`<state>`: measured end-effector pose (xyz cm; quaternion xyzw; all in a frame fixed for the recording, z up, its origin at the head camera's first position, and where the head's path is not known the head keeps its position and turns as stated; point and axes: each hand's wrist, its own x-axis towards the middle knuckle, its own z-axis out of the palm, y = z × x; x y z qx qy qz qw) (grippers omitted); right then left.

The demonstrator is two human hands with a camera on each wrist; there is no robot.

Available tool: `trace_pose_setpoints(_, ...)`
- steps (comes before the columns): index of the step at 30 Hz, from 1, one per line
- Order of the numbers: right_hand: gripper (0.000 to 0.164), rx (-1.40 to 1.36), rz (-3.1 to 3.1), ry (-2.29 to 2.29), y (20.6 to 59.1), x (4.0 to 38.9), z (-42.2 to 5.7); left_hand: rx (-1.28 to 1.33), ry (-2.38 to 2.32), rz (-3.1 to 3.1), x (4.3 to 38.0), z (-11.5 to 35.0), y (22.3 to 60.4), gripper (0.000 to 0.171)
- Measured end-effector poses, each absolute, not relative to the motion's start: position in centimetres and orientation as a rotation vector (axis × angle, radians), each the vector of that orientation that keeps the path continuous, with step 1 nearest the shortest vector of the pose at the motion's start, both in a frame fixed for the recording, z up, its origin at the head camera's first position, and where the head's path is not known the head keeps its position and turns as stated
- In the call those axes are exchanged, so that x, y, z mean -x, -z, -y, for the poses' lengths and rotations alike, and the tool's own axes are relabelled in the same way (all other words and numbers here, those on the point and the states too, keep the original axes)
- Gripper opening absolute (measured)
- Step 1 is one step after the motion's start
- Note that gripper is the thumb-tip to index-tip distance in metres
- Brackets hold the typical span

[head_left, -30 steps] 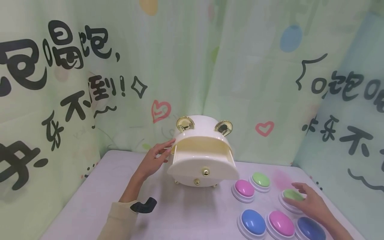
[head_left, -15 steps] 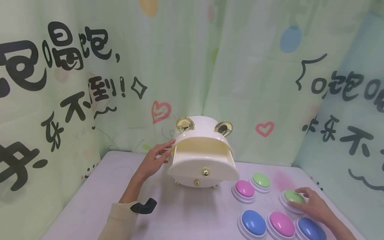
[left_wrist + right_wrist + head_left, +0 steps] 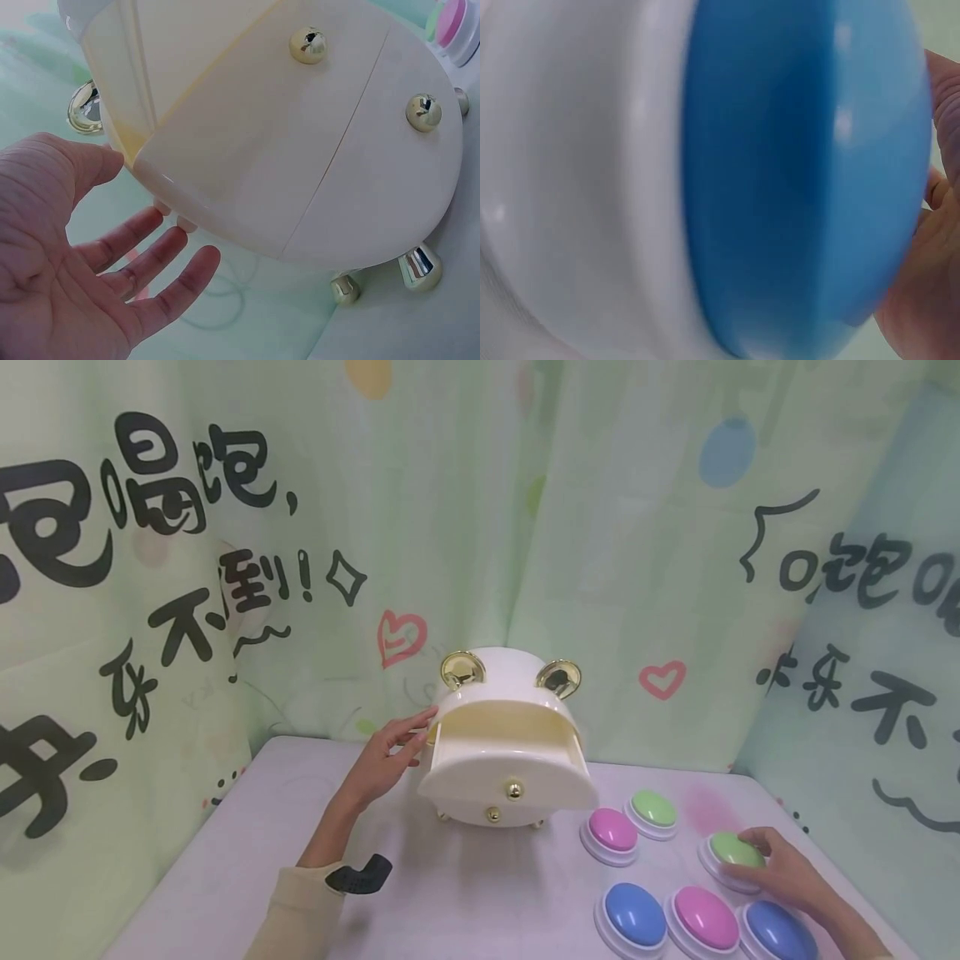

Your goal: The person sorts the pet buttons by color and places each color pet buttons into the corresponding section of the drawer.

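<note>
Head view puts before us a white cabinet (image 3: 510, 814) near the middle, its upper drawer (image 3: 517, 773) pulled out, gold ears (image 3: 463, 670) at 11 and 1 o'clock. At 9 o'clock we see the left-hand grip (image 3: 381, 766), relaxed and spread, fingertips at the cabinet's side, with hold of nothing. Left wrist view gives us that thumb near the drawer's edge, two round gold knobs (image 3: 308, 46) at 1 and 2 o'clock, and a gold foot (image 3: 420, 268) at 4. From the cabinet toward 4 o'clock sits a green button (image 3: 738, 850) on a white base; the right-hand grip (image 3: 787, 872) is partly closed, holding its dome between thumb and forefinger. Around that button we count a second green button (image 3: 653, 808) at 10 o'clock, pink buttons (image 3: 705, 917) at 9 and 7, and blue buttons (image 3: 635, 913) at 8 and 5. Right wrist view shows us mostly one blurred blue button, the hand partly hidden at 3 o'clock. All stand on a pale table (image 3: 442, 906); at 12 o'clock behind hangs a green curtain (image 3: 637, 560) with pink hearts (image 3: 663, 680).
</note>
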<state>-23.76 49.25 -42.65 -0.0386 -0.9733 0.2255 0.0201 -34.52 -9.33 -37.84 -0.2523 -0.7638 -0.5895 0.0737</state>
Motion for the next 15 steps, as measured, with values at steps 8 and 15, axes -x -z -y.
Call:
trace_pose_setpoints(8,0.086,0.062,2.973,-0.716,43.08,23.75,-49.29,0.754,1.771,2.293,34.43,9.26,37.62,0.045)
trace_pose_setpoints(15,0.088,0.077,2.977,-0.725,43.28,23.58,-49.21,0.758,1.766,2.294,34.47,9.19,37.72,0.045)
